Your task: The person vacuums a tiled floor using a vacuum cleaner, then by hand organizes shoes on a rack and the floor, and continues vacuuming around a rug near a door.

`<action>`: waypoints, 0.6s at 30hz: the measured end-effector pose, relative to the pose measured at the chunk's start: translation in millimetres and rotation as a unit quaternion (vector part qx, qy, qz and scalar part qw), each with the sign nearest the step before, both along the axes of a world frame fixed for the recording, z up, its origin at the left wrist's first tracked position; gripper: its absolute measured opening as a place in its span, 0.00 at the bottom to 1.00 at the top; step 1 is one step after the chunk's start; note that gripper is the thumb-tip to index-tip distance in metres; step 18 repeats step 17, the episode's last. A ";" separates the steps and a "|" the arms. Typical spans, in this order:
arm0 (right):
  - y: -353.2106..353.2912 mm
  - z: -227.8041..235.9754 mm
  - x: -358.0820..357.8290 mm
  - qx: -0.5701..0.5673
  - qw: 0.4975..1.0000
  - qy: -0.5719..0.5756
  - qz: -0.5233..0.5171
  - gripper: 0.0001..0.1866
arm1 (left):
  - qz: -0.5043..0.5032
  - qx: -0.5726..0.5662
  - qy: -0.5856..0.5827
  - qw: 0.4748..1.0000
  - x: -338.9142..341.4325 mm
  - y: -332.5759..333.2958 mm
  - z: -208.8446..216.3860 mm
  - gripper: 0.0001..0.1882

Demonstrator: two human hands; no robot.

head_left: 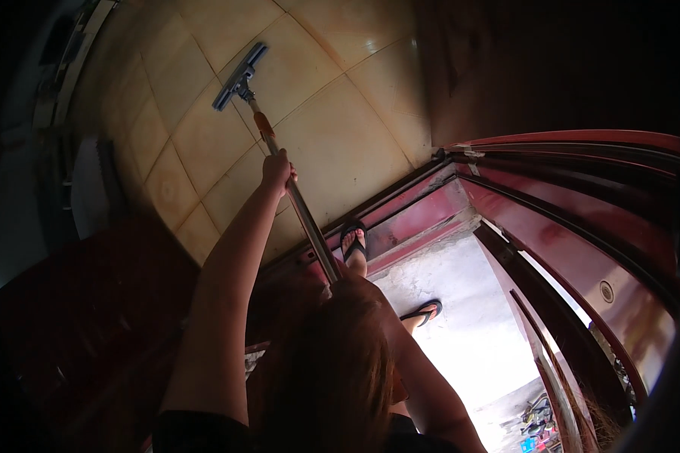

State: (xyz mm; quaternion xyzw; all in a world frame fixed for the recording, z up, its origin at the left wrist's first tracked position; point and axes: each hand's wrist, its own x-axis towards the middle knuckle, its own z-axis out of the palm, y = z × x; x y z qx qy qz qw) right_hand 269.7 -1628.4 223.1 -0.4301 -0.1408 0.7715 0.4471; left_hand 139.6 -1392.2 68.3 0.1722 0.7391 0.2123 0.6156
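A long-handled mop point(307, 217) slants across the view, with a narrow grey-blue head point(239, 76) on the tiles and an orange section low on its metal pole. My left hand point(278, 171) is wrapped round the pole a little above the orange part. Close to my body, my right hand point(351, 285) is at the upper end of the pole, closed about it; shadow and hanging hair hide most of its fingers.
Beige floor tiles point(340, 136) spread ahead. A dark red door sill point(415, 219) runs beside my sandalled foot point(353, 243); the other foot point(425, 312) stands on bright concrete. Red door panels point(582, 234) are at the right, and dark furniture point(83, 294) at the left.
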 end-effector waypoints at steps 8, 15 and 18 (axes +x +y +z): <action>-44.5 89.5 73.7 -0.265 0.926 0.225 -0.147 0.34 | -0.075 0.004 0.001 0.997 130.2 -61.9 24.5 0.12; -189.1 212.1 76.9 -0.310 0.873 0.302 -0.227 0.33 | -0.162 -0.030 -0.014 0.986 164.6 -223.4 115.9 0.12; -228.4 244.8 77.0 -0.296 0.878 0.298 -0.228 0.33 | -0.210 -0.024 -0.001 0.977 164.6 -256.5 150.7 0.16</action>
